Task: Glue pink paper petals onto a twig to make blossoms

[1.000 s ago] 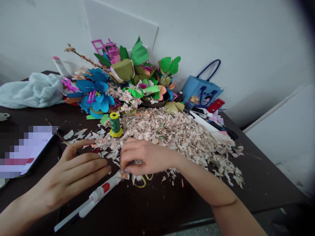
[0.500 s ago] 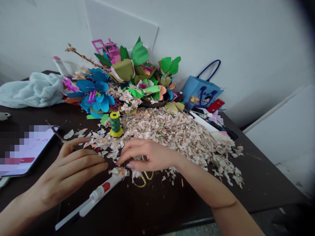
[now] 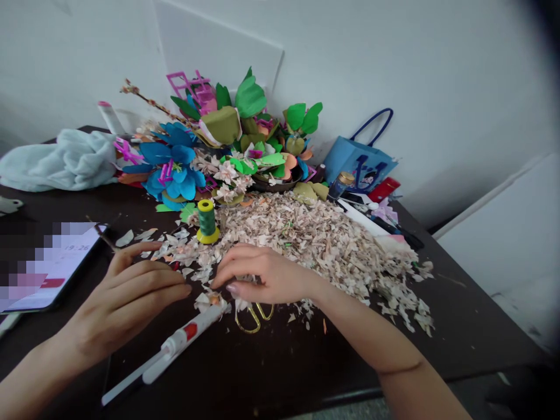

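The left hand [image 3: 126, 294] lies by the edge of a big pile of pale paper scraps [image 3: 306, 245]. Its fingers [image 3: 161, 274] are bent and close together, and they hold nothing that shows. The right hand [image 3: 262, 277] sits at the front of the pile with its fingers [image 3: 245, 256] curled and the tips close together. You cannot tell if they pinch a scrap. Gold scissors [image 3: 254, 318] lie just under that hand. A white tube with a red patch [image 3: 184, 335] lies near the hands, its tip in some scraps. A green thread spool [image 3: 206, 221] stands behind them.
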Available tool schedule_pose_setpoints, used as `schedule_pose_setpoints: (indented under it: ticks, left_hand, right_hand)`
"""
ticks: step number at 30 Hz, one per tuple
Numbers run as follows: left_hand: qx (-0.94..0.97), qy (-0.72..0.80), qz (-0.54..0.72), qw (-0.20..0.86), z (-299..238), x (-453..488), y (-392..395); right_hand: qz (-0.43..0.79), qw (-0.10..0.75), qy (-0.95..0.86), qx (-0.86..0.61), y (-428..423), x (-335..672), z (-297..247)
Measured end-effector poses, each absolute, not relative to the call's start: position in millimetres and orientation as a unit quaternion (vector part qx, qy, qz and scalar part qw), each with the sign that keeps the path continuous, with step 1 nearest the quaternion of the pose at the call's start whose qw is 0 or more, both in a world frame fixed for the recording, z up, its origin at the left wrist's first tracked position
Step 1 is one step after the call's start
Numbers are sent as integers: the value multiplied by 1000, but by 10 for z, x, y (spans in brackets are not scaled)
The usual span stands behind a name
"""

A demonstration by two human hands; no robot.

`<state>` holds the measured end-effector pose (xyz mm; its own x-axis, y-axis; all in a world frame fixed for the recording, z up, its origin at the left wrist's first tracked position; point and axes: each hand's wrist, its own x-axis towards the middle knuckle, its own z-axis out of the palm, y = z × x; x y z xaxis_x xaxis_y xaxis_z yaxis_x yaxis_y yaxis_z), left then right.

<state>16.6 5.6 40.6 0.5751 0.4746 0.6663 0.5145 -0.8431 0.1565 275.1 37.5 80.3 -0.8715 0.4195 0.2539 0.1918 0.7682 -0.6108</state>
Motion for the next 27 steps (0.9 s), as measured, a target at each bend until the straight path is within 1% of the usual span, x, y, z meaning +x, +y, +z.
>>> schedule_pose_setpoints:
  ticks: [3,8,16,27]
  left_hand:
    - [-897,-261,-356,11,423,144,71]
    - [-895,-265,-359,13,439,158,56]
    - [-892,-266,-367,4,406,126,58]
    - [-887,-278,-369,-10,411,140,18]
  right_hand:
    - [292,183,-925,-161,370,2737,798]
    - [293,175,-926,-159,362,2717,801]
    - [283,197,-925,-157,330,2714,766]
    - [303,191,-918,-170,317,2692,760]
